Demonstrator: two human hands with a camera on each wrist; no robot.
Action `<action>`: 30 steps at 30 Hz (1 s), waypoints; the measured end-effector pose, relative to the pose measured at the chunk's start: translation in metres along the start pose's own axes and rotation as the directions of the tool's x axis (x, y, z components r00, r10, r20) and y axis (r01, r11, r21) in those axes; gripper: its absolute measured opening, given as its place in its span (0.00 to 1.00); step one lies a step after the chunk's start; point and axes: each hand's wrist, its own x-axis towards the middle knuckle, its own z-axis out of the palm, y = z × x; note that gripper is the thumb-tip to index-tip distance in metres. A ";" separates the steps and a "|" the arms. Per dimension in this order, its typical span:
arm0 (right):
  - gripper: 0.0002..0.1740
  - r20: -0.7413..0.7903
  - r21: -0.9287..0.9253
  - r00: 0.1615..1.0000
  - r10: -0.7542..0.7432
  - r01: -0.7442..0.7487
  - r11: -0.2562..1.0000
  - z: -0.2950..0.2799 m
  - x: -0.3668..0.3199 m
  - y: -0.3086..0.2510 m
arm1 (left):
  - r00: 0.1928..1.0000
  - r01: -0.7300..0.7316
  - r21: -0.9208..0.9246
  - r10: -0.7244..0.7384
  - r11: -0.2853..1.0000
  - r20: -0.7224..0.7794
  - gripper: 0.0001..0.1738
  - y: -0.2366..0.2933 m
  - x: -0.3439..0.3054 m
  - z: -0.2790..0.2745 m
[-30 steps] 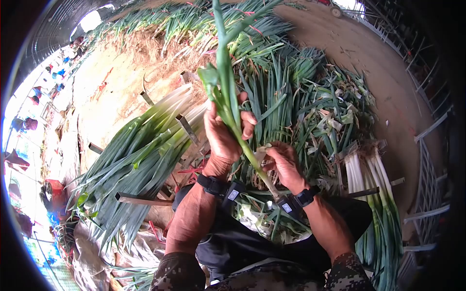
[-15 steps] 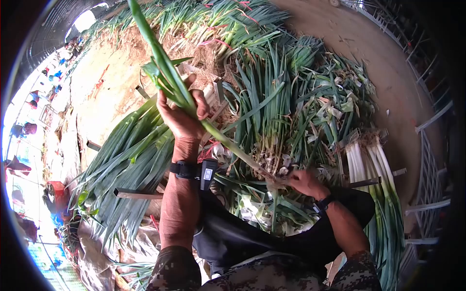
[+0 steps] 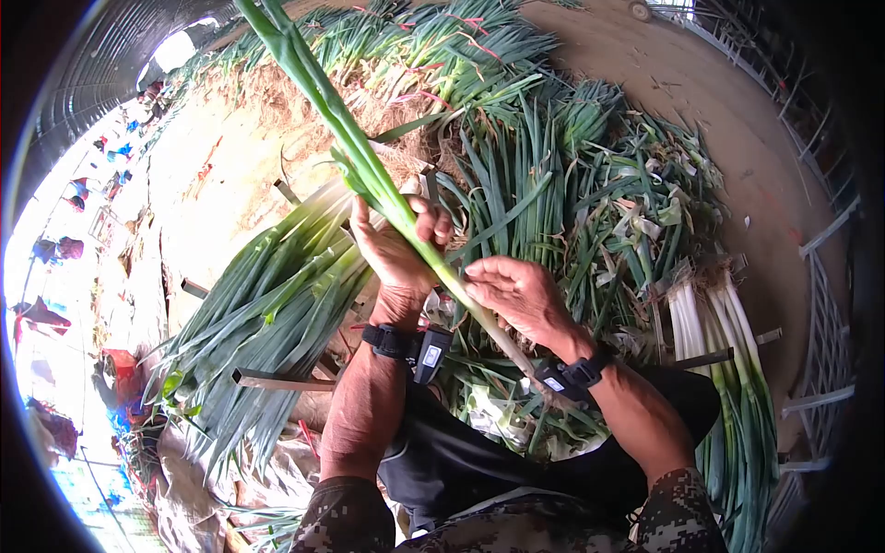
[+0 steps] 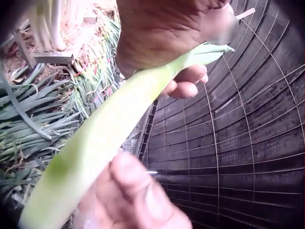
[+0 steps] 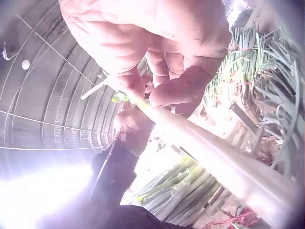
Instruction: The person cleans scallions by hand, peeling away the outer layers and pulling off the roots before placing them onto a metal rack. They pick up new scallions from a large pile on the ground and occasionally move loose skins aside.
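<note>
A long green onion (image 3: 396, 207) slants across the head view, its leaves toward the top left and its pale lower end near my right wrist. My left hand (image 3: 396, 244) holds it around the middle, fingers curled behind the stalk and thumb on the other side. Close below, my right hand (image 3: 521, 295) meets the white part of the stalk. In the right wrist view the thumb and fingers (image 5: 178, 90) come together at the stalk, pinching it. The left wrist view shows the pale shank (image 4: 105, 129) smooth and bare, with right fingertips (image 4: 126, 169) beside it.
A stack of green onions (image 3: 267, 304) lies on metal bars at the left. Peeled white ones (image 3: 687, 323) rest on a rack at the right. Unpeeled onions (image 3: 512, 184) and a heap of leaf scraps (image 3: 645, 212) lie ahead; more scraps (image 3: 498, 410) lie between the knees.
The right hand went down to the root end, then came back up to the stalk near the left hand. The left hand swung left with the onion and then back right.
</note>
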 end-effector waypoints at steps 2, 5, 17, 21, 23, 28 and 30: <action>0.16 0.021 0.026 0.996 0.089 -0.089 0.996 0.003 0.010 -0.004 | 0.999 0.040 0.011 -0.040 0.999 -0.011 0.42 -0.002 -0.003 -0.002; 0.13 -0.007 0.102 0.999 0.044 -0.043 0.994 0.009 0.020 0.008 | 0.998 0.044 -0.019 -0.045 0.999 -0.042 0.44 -0.010 -0.003 0.002; 0.13 0.012 0.250 0.990 0.144 -0.142 0.958 0.002 0.011 0.020 | 0.975 0.016 -0.024 -0.010 1.000 0.223 0.40 -0.017 -0.004 -0.010; 0.14 0.059 0.171 0.981 0.186 -0.194 0.966 0.000 0.005 0.006 | 0.954 -0.027 -0.027 0.034 0.999 0.297 0.37 -0.022 -0.002 -0.015; 0.14 0.083 0.142 0.983 0.166 -0.177 0.974 -0.001 0.006 0.013 | 0.932 -0.035 -0.014 0.038 0.999 0.362 0.35 -0.023 0.002 -0.019; 0.11 -0.014 0.036 0.995 0.103 -0.102 0.994 0.002 0.004 0.014 | 0.954 -0.001 -0.014 0.005 1.000 0.301 0.35 -0.024 0.000 -0.019; 0.11 -0.022 0.075 0.996 0.082 -0.080 0.994 -0.001 0.003 0.022 | 0.967 -0.003 -0.018 0.007 1.000 0.255 0.35 -0.021 -0.001 -0.015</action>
